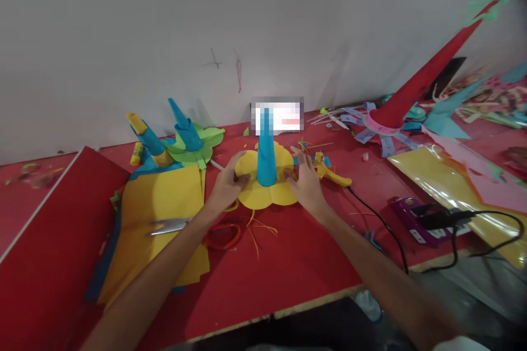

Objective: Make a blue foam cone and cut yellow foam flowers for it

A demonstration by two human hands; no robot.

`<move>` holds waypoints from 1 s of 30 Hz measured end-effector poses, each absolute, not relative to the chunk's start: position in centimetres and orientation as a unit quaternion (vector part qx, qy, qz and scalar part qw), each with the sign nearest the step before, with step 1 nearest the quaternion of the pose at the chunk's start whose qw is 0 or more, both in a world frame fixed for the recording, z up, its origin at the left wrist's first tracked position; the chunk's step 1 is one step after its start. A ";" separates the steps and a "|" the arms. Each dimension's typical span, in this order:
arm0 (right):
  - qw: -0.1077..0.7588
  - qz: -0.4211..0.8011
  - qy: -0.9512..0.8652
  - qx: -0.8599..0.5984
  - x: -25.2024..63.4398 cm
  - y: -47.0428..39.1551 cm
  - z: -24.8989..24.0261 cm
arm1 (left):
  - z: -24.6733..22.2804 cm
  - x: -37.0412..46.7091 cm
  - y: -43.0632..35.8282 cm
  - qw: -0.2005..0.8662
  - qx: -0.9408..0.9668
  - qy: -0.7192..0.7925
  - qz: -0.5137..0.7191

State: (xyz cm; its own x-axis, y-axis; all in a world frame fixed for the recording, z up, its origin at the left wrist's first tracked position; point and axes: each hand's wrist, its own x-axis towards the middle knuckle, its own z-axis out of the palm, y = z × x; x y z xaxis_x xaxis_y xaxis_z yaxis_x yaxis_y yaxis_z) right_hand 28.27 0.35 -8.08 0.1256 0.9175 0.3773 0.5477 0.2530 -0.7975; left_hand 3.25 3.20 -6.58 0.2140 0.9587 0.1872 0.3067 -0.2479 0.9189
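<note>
A yellow paper flower (269, 197) lies in front of me, its rounded petals spread flat. From its middle a blue paper cone (267, 159) stands upright. My left hand (228, 181) grips the flower's left edge, thumb on top of a petal. On the opposite side my right hand (307, 181) holds the right edge the same way, with the thumb near the cone's base. Fingers under the petals are partly hidden. Just right of my right hand is a yellow glue gun (335, 177) with a black cord. Scissors with red handles (224, 236) lie below my left wrist.
Yellow paper sheets (160, 197) and a red board (53, 219) lie at left. Behind them stand a green paper flower with a blue cone (189, 137) and a glue stick (136, 153). A tall red cone (428, 79) and a purple power strip (420, 222) are at right. A white partition (164, 55) rises behind.
</note>
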 end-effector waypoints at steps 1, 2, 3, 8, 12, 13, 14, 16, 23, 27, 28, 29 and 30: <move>0.490 0.170 -0.649 -0.556 28.4 0.2 -7.7 | -6.6 3.2 3.2 0.365 0.693 0.487 0.388; 0.502 0.161 -0.665 -0.528 28.4 0.1 -7.4 | -6.6 3.2 3.3 0.338 0.709 0.501 0.364; 0.508 0.165 -0.682 -0.500 28.4 0.0 -7.1 | -6.6 3.1 3.3 0.313 0.723 0.510 0.344; 0.415 0.160 -0.767 -0.463 28.1 0.1 -7.4 | -6.5 2.9 3.1 0.227 0.769 0.516 0.302; 0.264 0.072 -0.816 -0.509 28.2 0.0 -8.1 | -5.5 2.7 2.1 0.045 0.797 0.529 0.289; 0.234 0.057 -0.823 -0.514 28.2 -0.1 -8.1 | -5.2 2.7 1.8 0.008 0.811 0.521 0.268; 0.210 0.047 -0.828 -0.517 28.2 -0.2 -8.0 | -5.0 2.7 1.5 -0.016 0.827 0.508 0.241; 0.180 0.039 -0.836 -0.517 28.2 -0.4 -7.8 | -4.9 3.1 1.1 -0.029 0.852 0.488 0.189; 0.131 0.058 -0.856 -0.496 28.2 -0.4 -8.5 | -6.4 4.3 0.4 -0.002 0.873 0.475 0.112; 0.112 0.061 -0.859 -0.495 28.4 -0.4 -9.3 | -6.8 4.0 0.4 0.000 0.877 0.474 0.084; 0.110 0.061 -0.859 -0.496 28.4 -0.4 -9.4 | -6.9 3.9 0.4 0.002 0.879 0.471 0.076; 0.109 0.061 -0.859 -0.496 28.4 -0.4 -9.5 | -6.9 3.8 0.4 0.004 0.881 0.468 0.069; 0.106 0.061 -0.859 -0.497 28.4 -0.5 -9.6 | -6.9 3.7 0.5 0.007 0.883 0.466 0.062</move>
